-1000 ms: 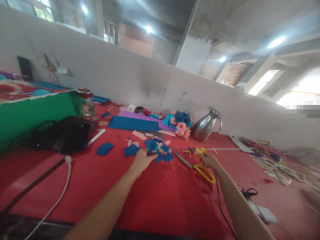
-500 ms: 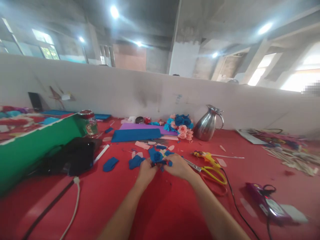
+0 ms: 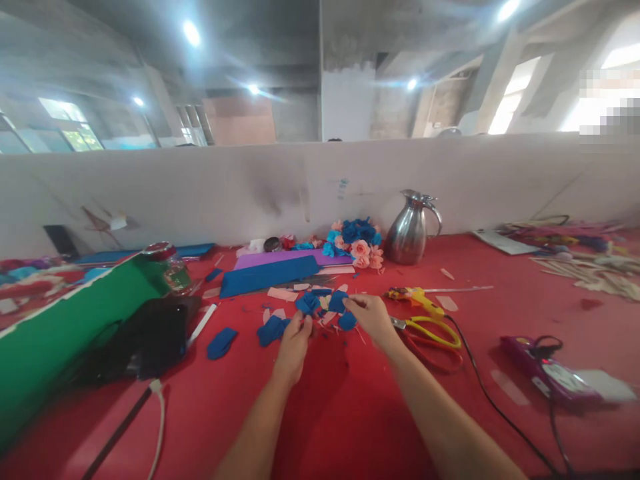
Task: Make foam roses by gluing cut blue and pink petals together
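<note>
Between the fingers of my left hand [image 3: 294, 347] is a small blue paper flower [image 3: 307, 303], held just above the table. My right hand [image 3: 371, 319] pinches a blue paper petal [image 3: 338, 301] a short way to the flower's right. Another blue petal [image 3: 347, 321] lies below the pinched one. Left of my left hand are more blue petals [image 3: 273, 331] and a separate blue paper piece [image 3: 221, 343]. Pale pink scraps [image 3: 283, 294] are strewn behind the flower. Yellow-and-red-handled scissors [image 3: 433, 333] lie right of my right hand, close to a yellow glue gun [image 3: 419, 298].
Farther back are a blue paper sheet [image 3: 270, 275], a bunch of paper flowers [image 3: 357, 241] and a steel jug [image 3: 411, 230]. A green box wall [image 3: 85, 320], jar [image 3: 173, 270] and black phone-like object [image 3: 163, 340] stand left. At right sits a purple corded device [image 3: 550, 373].
My hands have moved apart: the left keeps the blue flower, while the right has drawn off to the right with a blue petal in its fingertips. The view has shifted slightly.
</note>
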